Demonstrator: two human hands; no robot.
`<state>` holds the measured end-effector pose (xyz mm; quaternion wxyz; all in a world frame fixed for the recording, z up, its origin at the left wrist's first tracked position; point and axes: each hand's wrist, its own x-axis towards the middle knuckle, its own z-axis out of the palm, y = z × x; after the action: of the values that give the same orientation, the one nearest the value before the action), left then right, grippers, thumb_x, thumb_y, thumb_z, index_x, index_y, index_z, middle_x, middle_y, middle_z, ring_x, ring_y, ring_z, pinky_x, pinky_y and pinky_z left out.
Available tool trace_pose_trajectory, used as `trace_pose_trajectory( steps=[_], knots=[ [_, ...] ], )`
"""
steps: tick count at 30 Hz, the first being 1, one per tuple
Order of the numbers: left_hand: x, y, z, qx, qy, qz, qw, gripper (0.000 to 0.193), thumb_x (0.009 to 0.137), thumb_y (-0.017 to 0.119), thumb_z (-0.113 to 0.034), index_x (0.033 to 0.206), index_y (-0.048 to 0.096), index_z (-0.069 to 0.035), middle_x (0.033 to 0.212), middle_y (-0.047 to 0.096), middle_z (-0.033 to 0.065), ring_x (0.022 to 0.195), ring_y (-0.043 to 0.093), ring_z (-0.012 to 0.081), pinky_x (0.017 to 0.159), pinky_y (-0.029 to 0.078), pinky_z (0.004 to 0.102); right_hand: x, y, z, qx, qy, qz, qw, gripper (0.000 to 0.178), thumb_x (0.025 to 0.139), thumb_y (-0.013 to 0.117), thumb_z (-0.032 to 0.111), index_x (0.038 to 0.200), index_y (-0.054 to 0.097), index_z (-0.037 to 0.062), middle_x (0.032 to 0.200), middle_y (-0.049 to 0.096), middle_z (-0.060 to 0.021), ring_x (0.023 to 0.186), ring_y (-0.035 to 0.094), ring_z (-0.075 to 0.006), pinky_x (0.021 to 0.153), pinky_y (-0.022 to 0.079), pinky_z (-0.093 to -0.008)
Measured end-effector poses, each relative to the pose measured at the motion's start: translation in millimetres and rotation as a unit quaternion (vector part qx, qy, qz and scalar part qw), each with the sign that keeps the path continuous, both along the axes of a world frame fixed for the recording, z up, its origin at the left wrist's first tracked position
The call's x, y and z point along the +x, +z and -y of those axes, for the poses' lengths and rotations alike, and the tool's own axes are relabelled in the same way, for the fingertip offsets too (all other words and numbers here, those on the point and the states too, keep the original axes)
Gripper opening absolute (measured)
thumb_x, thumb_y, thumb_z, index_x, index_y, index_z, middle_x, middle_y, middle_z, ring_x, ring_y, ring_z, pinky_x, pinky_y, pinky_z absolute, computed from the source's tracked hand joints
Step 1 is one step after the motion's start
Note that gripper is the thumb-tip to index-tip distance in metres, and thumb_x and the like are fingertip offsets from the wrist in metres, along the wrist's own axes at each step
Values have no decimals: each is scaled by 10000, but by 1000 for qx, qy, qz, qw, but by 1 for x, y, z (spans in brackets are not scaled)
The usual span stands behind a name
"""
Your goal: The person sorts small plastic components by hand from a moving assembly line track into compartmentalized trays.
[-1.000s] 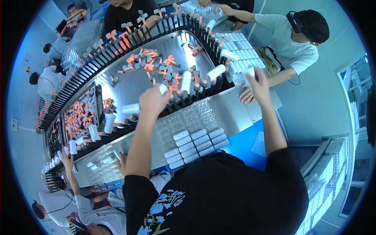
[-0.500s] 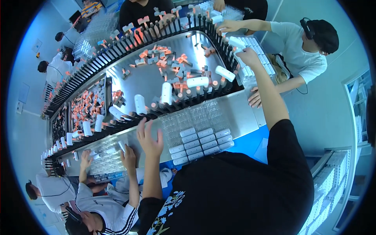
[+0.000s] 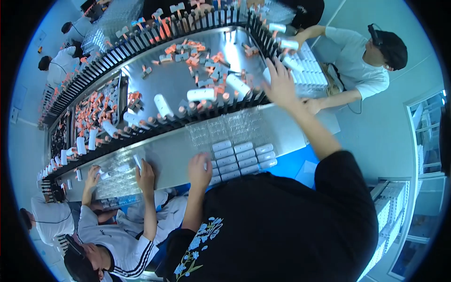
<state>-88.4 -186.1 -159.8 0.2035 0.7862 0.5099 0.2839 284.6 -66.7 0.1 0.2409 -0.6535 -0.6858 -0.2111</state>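
My left hand (image 3: 200, 170) is low over the near edge of the bench, at the left side of a block of white oblong covers (image 3: 229, 160). Its fingers are loosely bent and apart, and I see nothing in them. My right hand (image 3: 281, 87) reaches to the right corner of the peg line, fingers stretched out beside a white cover (image 3: 267, 75), which it partly hides. Whether the fingers touch that cover, I cannot tell. More covers, such as one lying slanted (image 3: 238, 84), ride on the black pegs (image 3: 221, 107).
Behind the pegs, a metal tray (image 3: 162, 87) holds scattered orange and grey parts. A clear blister tray (image 3: 225, 127) lies on the steel bench (image 3: 171, 157). Co-workers sit left (image 3: 110, 237) and right (image 3: 352, 66); the right one's hand (image 3: 311, 105) is close to my right wrist.
My right hand has come nearer and left along the peg corner. The left hand has dropped from the pegs to the covers, its fingers bending. Covers on the pegs have shifted left.
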Motion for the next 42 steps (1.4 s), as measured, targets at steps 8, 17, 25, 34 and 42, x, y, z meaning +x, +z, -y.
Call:
trace_pose_trajectory(
  steps=[8,17,25,34,42],
  knots=[
    [63,-1,-6,36,-112,-69,991,313,822,683,-182,1126,669,-108,1238,609,120,1165,549,339,1006,408,485,-41,-136,168,-368,35,-193,909,288,803,684,170,1090,683,137,1150,614,-113,1091,595,-343,905,482,-468],
    [85,-12,-40,23,-46,-97,994,331,835,700,-241,1142,673,-122,1159,603,92,1091,567,315,930,448,468,-32,-147,168,-327,77,-101,937,311,764,733,152,1074,703,151,1086,617,-78,1082,574,-317,1031,407,-470],
    [80,-8,-48,-61,-74,-142,985,276,840,698,-218,1104,697,-137,1137,611,85,1089,576,307,889,485,469,-34,-147,176,-331,80,-118,933,321,819,673,153,1139,658,132,1138,597,-97,1180,547,-330,1118,346,-551],
    [67,-3,-39,31,-47,-5,998,307,900,641,-150,1186,603,-47,1187,644,148,1089,592,334,958,435,450,-64,-112,158,-285,108,-315,899,322,921,555,164,1195,573,-4,1116,642,-240,1046,611,-430,921,475,-509],
    [50,0,-30,-266,74,405,872,307,992,480,-93,1276,555,-4,1161,608,101,1097,558,189,989,425,320,-85,-157,123,-317,171,-170,917,369,771,641,160,1122,576,71,1100,626,-141,1086,603,-356,920,494,-489]
  ],
)
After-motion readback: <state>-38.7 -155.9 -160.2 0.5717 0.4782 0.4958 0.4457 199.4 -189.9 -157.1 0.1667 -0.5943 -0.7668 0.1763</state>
